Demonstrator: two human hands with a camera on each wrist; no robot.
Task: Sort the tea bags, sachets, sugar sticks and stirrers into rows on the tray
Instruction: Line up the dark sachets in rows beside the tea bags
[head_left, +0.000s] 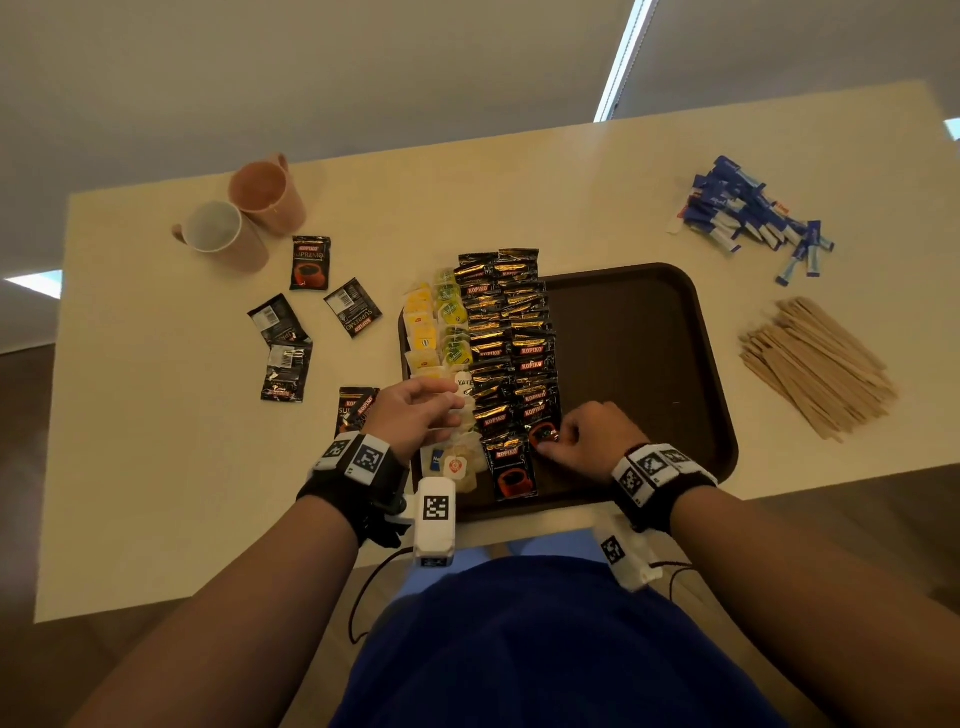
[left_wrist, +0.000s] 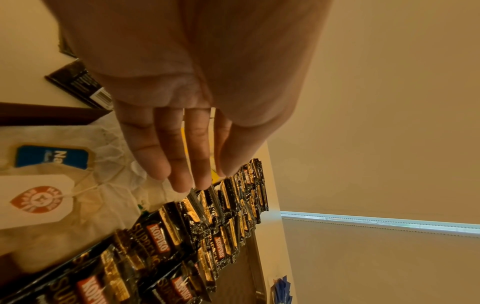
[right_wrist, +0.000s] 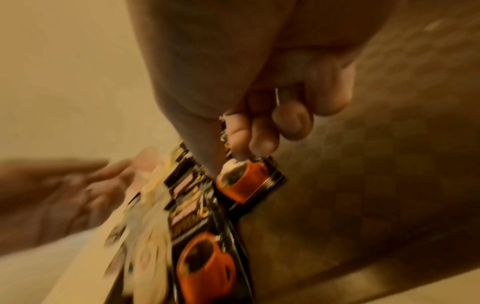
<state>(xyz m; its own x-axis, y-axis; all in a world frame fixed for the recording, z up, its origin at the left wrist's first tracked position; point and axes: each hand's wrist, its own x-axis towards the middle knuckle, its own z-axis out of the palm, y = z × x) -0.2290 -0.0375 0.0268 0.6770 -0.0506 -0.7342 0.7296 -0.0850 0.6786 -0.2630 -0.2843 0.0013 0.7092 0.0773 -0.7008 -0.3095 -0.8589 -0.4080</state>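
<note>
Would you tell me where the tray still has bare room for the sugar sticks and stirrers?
The tray is bare right of the coffee sachet rows, out to its right rim. Its left side is crowded: tea bags and sachets fill it.

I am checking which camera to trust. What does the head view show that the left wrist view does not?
Only the head view: two mugs, wooden stirrers, and the right hand pinching a coffee sachet. Only the left wrist view: the left hand's straight, empty fingers from beneath. Both: tea bags, sachet rows, tray.
</note>
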